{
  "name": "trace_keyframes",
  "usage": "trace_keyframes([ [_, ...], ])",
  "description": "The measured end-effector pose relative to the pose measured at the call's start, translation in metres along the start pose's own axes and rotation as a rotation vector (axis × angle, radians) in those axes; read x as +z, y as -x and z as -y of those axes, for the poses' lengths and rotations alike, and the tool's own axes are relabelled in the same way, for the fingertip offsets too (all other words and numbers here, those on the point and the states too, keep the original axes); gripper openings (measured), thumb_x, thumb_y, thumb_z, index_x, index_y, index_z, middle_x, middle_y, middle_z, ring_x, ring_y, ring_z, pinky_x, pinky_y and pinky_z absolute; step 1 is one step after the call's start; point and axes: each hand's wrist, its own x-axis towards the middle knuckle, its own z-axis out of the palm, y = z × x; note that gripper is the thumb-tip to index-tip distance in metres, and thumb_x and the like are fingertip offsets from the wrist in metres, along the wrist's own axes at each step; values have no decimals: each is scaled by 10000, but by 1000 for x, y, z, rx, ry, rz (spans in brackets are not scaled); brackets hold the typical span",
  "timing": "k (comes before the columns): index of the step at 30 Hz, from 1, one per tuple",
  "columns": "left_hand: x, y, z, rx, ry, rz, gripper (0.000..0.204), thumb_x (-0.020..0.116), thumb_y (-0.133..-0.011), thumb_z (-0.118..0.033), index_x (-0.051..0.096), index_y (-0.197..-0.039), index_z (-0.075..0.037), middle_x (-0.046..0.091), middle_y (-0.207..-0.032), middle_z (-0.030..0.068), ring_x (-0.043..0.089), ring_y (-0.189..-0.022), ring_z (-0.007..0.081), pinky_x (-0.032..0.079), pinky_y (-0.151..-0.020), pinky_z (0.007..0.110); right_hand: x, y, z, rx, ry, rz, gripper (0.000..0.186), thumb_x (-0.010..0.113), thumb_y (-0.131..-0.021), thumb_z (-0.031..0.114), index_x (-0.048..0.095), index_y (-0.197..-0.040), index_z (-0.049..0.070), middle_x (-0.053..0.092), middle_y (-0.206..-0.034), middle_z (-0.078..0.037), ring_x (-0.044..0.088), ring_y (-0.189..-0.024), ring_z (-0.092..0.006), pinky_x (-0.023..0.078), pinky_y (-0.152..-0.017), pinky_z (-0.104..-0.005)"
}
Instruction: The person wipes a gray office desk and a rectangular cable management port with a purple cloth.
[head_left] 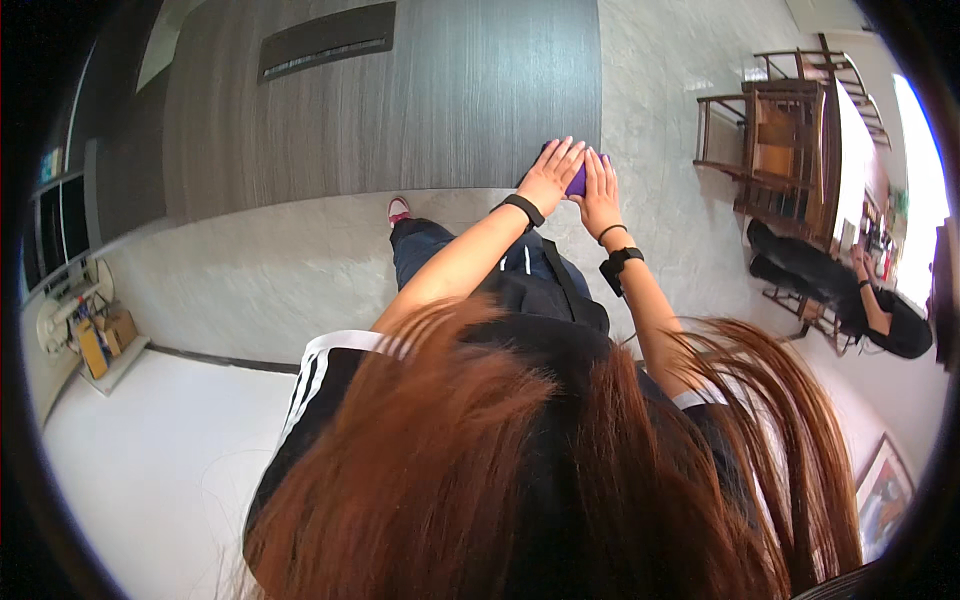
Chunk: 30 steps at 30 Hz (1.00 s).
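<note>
Both my hands are together at the near right corner of the grey wood-grain table (430,120). A small purple thing (577,182) shows between them, and a bit of purple also shows by the right fingertips. Its kind I cannot make out, since my hands cover most of it. Over its left side lies my left hand (553,176), fingers stretched forward and slightly parted, with a dark edge beside it. My right hand (600,192) closes over the right side, fingers long and near each other. Palms and fingertips' undersides are hidden.
A dark panel (328,42) is set into the tabletop. To the right stand wooden chairs (775,140) near a long table, and another person in dark clothes (870,300) is there. A fan (60,322) and cardboard boxes (118,330) stand at the far left.
</note>
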Motion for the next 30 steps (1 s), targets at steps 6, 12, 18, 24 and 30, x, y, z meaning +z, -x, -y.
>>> trace_keyframes([
  [6, -31, 52, 5, -86, -1, -127, 784, 641, -758, -284, 258, -1400, -46, 300, -1445, 85, 253, -1361, 263, 235, -1130, 390, -4, 6, 50, -78, 211, 43, 867, 685, -759, 283, 200, -1443, 63, 219, -1499, -93, 173, -1382, -339, 146, -1122, -503],
  [12, -64, 97, 17, -190, -31, -183, 759, 628, -765, -271, 277, -1403, -61, 297, -1459, 55, 269, -1357, 238, 236, -1131, 377, -13, -12, 97, -271, 193, 83, 843, 677, -767, 278, 222, -1419, -2, 262, -1473, -161, 219, -1373, -337, 166, -1124, -478],
  [18, -83, 130, 36, -310, 28, -210, 832, 678, -718, -289, 273, -1405, -54, 290, -1463, 60, 273, -1353, 237, 231, -1133, 380, -9, -37, 124, -443, 44, 185, 890, 690, -756, 299, 192, -1428, -4, 229, -1488, -163, 217, -1371, -344, 183, -1115, -466],
  [24, -127, 176, 82, -361, -22, -227, 820, 674, -720, -260, 276, -1407, -56, 286, -1465, 54, 274, -1352, 239, 235, -1132, 376, 16, -72, 189, -479, -55, 227, 955, 709, -749, 294, 124, -1445, 0, 156, -1503, -193, 172, -1381, -359, 166, -1112, -485],
  [30, -169, 235, 134, -415, -113, -236, 803, 680, -729, -254, 290, -1402, -54, 290, -1460, 52, 274, -1350, 241, 236, -1129, 377, 44, -99, 273, -506, -31, 265, 994, 719, -742, 327, 99, -1449, 4, 134, -1509, -185, 138, -1390, -362, 139, -1119, -487],
])
